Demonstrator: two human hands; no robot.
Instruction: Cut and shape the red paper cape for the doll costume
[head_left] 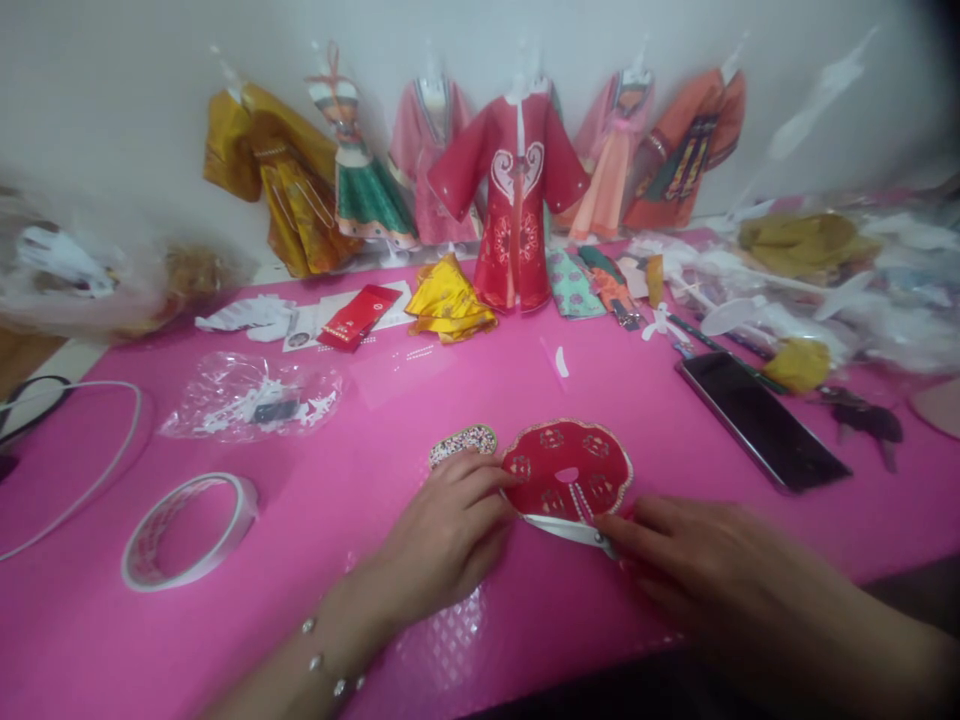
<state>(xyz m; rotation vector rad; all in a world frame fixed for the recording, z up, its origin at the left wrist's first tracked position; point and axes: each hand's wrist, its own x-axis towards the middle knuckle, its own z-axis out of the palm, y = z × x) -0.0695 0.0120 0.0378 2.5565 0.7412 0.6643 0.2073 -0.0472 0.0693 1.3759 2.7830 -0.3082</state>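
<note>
A red scalloped collar (538, 462) lies on the pink table, with gold motifs, a beaded rim, a small central hole and a beaded slit facing me. My left hand (457, 505) grips its left edge between curled fingers. Along the near edge of the collar lies the pale blade of what look like small scissors (564, 528), with a round metal pivot at the right end. My right hand (682, 550) is closed around their handle end, which is mostly hidden. Just beyond my left fingers rests a speckled oval hair clip or similar piece (465, 442).
Doll-sized robes, including a red one (517, 200), stand along the wall. A phone (761, 420) and keys (866, 420) lie right. A tape roll (241, 510) and a plastic bag (251, 400) are left. Yellow cloth (450, 300) and a red packet (358, 317) lie behind.
</note>
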